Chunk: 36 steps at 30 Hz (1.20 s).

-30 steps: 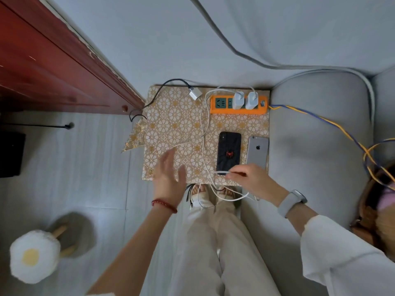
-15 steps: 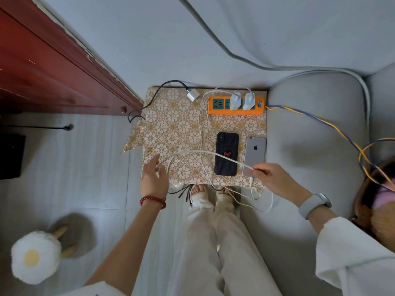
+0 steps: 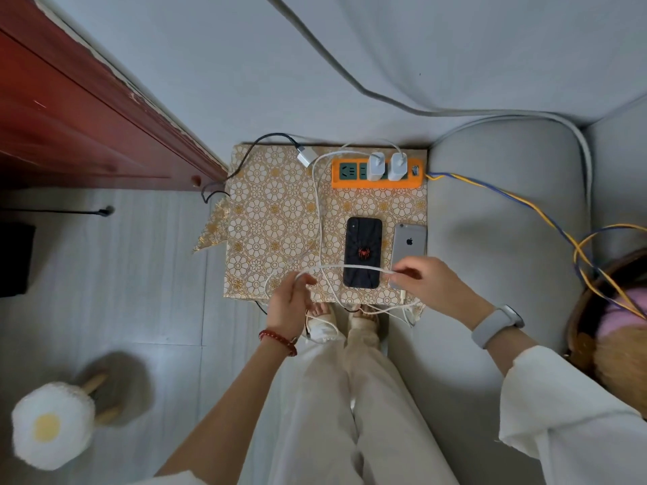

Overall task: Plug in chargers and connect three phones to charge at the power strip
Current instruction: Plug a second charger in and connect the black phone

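A: We have a stretch of white charging cable (image 3: 353,267) pulled between our hands, lying straight across the black phone (image 3: 363,252). Our left hand (image 3: 292,301) is closed on one end near the front edge of the desk (image 3: 266,218); our right hand (image 3: 425,280) pinches the other end, thumb and fingers together, over the lower corner of the silver iPhone (image 3: 410,243).

B: Both phones lie face down, side by side, on the floral cloth. The orange power strip (image 3: 377,174) sits at the back, with two white chargers (image 3: 387,166) already seated and one socket on its left free.

A: A third charger (image 3: 305,156), on a black lead, lies unplugged just left of the strip. We see no third phone.

B: What worries us is the tangle. Several white leads loop over the desk's front edge by our feet, and we cannot tell which cable runs to which charger.

A: If we tug this taut length sideways, we could drag the black phone toward the edge, or lever a charger loose from the strip.

B: The silver phone's port is also hidden under our right hand, so we would be aiming the plug by feel, and a skewed push could miss or scrape.
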{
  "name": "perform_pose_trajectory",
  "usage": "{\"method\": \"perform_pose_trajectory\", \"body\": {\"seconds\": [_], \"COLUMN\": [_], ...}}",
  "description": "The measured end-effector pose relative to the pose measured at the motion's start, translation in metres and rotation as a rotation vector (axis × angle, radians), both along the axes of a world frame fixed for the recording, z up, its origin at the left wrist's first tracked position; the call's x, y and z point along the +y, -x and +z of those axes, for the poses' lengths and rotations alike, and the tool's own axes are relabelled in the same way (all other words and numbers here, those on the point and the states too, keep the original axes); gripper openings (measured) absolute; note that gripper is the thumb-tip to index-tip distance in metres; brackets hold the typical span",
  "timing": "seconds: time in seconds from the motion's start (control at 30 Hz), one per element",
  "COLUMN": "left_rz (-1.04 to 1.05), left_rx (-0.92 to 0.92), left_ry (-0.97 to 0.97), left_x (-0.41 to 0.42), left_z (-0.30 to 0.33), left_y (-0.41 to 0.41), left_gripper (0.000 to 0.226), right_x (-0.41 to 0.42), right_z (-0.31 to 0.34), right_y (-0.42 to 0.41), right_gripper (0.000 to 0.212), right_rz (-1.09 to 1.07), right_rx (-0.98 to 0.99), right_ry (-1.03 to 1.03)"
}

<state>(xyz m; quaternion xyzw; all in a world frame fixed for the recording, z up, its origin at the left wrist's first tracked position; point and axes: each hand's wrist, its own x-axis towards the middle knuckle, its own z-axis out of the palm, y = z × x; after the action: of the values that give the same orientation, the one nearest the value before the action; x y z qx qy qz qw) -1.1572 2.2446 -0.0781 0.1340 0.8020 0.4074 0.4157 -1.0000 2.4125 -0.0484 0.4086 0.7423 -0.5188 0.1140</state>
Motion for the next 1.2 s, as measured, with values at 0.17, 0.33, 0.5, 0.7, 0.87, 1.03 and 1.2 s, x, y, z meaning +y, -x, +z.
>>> {"method": "perform_pose_trajectory", "body": {"seconds": [0.17,0.33,0.5,0.7,0.87,1.03,1.2], "left_rz": [0.242,0.218,-0.294,-0.716,-0.389,0.156,-0.339], "left_rx": [-0.125,-0.133,0.190,0.314,0.414,0.289,0.371], "left_ry": [0.027,0.076,0.126,-0.131,-0.095,0.092,0.134], "left_x": [-0.005,-0.001,0.001,0.034,0.028,0.005,0.002], "left_z": [-0.011,-0.008,0.005,0.029,0.029,0.019,0.017], "left_y": [0.001,0.010,0.016,-0.009,0.000,0.026,0.022], "left_gripper": [0.035,0.028,0.064,0.045,0.018,0.020,0.053], "right_x": [0.001,0.009,0.021,0.008,0.010,0.025,0.018], "right_z": [-0.012,-0.004,0.029,0.032,0.026,0.011,0.015], "right_y": [-0.010,-0.007,0.007,0.025,0.004,-0.026,-0.015], "right_gripper": [0.015,0.015,0.017,0.014,0.024,0.027,0.025], "right_rz": [0.044,-0.071,0.009,0.152,0.142,0.053,0.046], "right_rx": [-0.089,-0.077,0.050,0.018,-0.024,-0.188,-0.068], "right_ry": [-0.039,0.096,0.235,0.157,0.127,-0.027,-0.003]}}
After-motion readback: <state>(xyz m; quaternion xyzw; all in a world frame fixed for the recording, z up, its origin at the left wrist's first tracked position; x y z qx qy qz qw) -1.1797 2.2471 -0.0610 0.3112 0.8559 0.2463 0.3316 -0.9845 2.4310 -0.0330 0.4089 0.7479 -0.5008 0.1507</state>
